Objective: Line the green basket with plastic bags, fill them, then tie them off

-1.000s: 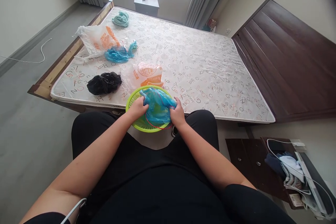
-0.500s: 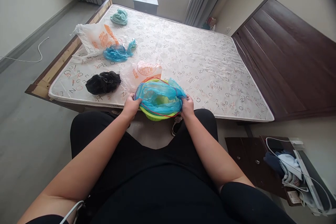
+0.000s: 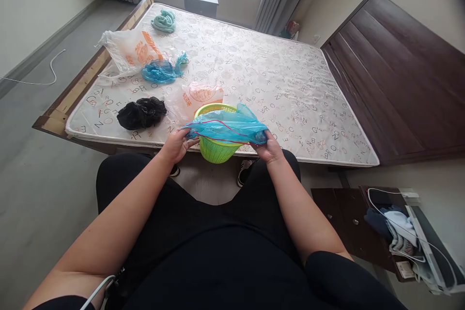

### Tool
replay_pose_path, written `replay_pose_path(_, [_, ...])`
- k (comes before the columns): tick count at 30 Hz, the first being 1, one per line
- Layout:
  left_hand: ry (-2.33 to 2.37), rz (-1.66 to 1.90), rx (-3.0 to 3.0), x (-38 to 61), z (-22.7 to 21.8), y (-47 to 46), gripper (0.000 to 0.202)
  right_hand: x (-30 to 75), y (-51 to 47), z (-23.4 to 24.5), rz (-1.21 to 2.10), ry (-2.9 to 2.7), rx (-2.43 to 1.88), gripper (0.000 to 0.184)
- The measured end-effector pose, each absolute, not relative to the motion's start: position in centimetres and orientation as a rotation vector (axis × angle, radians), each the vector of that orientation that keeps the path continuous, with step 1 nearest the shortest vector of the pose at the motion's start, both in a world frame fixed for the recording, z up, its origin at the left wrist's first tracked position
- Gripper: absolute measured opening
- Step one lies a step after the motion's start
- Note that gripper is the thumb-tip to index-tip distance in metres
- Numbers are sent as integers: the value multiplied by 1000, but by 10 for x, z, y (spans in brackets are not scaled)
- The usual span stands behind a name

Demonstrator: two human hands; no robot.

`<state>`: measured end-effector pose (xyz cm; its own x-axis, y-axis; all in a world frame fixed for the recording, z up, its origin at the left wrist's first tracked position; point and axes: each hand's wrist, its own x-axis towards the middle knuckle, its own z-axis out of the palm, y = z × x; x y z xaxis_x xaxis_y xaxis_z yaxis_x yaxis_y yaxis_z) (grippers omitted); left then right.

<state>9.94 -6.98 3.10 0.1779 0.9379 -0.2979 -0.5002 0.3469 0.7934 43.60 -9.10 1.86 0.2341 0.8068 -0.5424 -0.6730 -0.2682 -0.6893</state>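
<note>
A blue plastic bag [image 3: 228, 126] with a red drawstring is stretched between my two hands, across the mouth of a green mesh basket [image 3: 218, 150]. My left hand [image 3: 177, 145] pinches the bag's left end, some fingers reaching toward the basket's side. Gripped in my right hand [image 3: 269, 146] is the bag's right end, just past the basket's rim. The basket's far rim shows behind the bag; its inside is mostly hidden. Left of it on the bed lies a crumpled black plastic bag [image 3: 142, 112]. A clear bag with orange print [image 3: 203, 94] lies right behind the basket.
The patterned mattress [image 3: 290, 101] fills the middle, with a dark headboard [image 3: 395, 77] at right. Farther left lie another blue bag [image 3: 160, 71], a printed clear bag [image 3: 132, 53] and a green cloth [image 3: 164, 20]. A cluttered dark nightstand [image 3: 341, 223] stands at lower right.
The bag's mouth, spread over the basket's rim before, is now drawn flat and raised off the near and far rim. My hands have moved farther apart, and more of the basket shows.
</note>
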Motion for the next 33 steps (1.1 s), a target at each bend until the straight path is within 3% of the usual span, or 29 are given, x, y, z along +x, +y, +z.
replay_pose_path(17, [891, 1078, 699, 85, 17, -55, 39, 436, -99, 20, 1489, -461, -1165, 24])
replay_pose_path(22, [1042, 1038, 734, 86, 13, -51, 40, 433, -95, 8, 1338, -555, -1338, 31])
replay_pose_path(28, [1201, 981, 819, 93, 7, -52, 59, 437, -88, -7, 1056, -693, -1561, 41])
replay_pose_path(33, [1208, 956, 791, 91, 8, -51, 52, 435, -88, -3, 1106, -728, -1531, 39])
